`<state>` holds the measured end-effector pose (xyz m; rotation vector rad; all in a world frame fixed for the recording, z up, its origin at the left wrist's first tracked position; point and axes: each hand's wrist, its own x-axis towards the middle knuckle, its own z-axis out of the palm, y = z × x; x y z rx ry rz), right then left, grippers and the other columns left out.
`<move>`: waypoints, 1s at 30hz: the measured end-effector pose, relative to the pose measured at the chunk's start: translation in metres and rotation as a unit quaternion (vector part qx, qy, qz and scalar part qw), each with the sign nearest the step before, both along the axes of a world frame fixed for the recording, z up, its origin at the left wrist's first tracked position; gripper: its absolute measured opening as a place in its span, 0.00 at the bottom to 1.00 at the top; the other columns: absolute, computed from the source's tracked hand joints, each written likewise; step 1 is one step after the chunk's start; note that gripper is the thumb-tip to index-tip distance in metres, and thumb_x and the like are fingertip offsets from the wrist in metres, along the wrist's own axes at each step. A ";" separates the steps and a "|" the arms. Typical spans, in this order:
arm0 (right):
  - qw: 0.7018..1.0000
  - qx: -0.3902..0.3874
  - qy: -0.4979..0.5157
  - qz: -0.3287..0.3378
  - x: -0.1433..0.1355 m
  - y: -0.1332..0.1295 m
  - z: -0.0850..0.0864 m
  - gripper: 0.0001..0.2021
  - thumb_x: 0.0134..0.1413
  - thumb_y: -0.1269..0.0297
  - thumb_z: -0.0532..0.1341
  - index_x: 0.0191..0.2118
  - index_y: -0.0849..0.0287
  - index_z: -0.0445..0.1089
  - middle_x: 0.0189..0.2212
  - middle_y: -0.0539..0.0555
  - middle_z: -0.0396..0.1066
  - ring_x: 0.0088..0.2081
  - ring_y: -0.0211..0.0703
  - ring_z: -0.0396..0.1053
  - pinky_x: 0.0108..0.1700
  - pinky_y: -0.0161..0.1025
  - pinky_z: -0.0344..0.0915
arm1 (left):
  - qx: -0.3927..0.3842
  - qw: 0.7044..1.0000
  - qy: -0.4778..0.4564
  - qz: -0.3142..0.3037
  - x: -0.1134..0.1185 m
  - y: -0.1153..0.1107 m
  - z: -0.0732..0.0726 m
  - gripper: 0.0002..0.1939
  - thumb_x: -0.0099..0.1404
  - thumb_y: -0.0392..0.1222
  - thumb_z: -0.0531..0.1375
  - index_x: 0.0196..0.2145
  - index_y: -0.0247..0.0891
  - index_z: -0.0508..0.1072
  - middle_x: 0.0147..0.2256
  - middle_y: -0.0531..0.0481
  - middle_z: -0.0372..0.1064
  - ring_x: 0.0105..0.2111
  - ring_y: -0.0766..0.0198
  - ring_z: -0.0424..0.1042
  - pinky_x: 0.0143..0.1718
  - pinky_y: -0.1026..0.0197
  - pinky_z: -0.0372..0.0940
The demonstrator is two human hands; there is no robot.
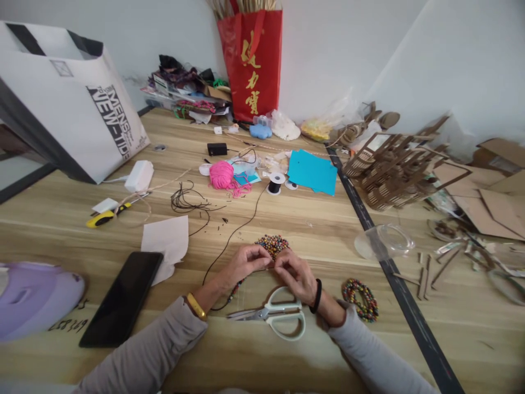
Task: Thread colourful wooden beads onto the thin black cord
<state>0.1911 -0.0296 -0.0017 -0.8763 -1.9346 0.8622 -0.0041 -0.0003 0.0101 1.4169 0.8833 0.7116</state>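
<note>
Two hands meet at the middle of the wooden table (328, 219): left of them lie a black phone (123, 298) and a white paper sheet (168, 241); the left hand (241, 265) has its fingers pinched shut on a thin black cord (233, 235), a beaded length trailing under its wrist. Touching it fingertip to fingertip, the right hand (297, 273) is likewise pinched closed at the cord, just before a pile of coloured beads (273, 244) and above white-handled scissors (274, 314); a finished bead bracelet (361, 299) lies near that wrist, further right.
</note>
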 end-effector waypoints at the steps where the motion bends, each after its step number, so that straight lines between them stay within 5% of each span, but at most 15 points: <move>1: 1.000 0.025 -0.005 0.001 -0.001 0.000 0.002 0.07 0.64 0.63 0.53 0.35 0.58 0.65 0.32 0.54 0.66 0.34 0.41 0.64 0.35 0.38 0.63 | -0.004 1.000 -0.004 0.004 0.000 0.000 -0.001 0.10 0.59 0.44 0.60 0.32 0.33 0.74 0.30 0.50 0.70 0.32 0.65 0.65 0.36 0.64 0.60; 8: 0.995 0.092 -0.014 -0.021 -0.002 0.001 0.001 0.04 0.63 0.68 0.54 0.36 0.57 0.65 0.32 0.54 0.64 0.34 0.42 0.64 0.35 0.39 0.64 | -0.019 1.000 -0.003 -0.004 -0.001 -0.002 0.002 0.11 0.57 0.44 0.62 0.33 0.32 0.76 0.30 0.50 0.71 0.32 0.65 0.66 0.36 0.64 0.60; 30: 0.997 0.080 -0.014 -0.014 -0.003 0.000 0.001 0.03 0.63 0.68 0.54 0.38 0.57 0.64 0.32 0.55 0.66 0.34 0.42 0.64 0.35 0.39 0.65 | -0.017 1.000 0.002 -0.012 0.002 0.000 -0.001 0.08 0.53 0.41 0.64 0.26 0.33 0.74 0.25 0.52 0.69 0.28 0.66 0.64 0.33 0.65 0.59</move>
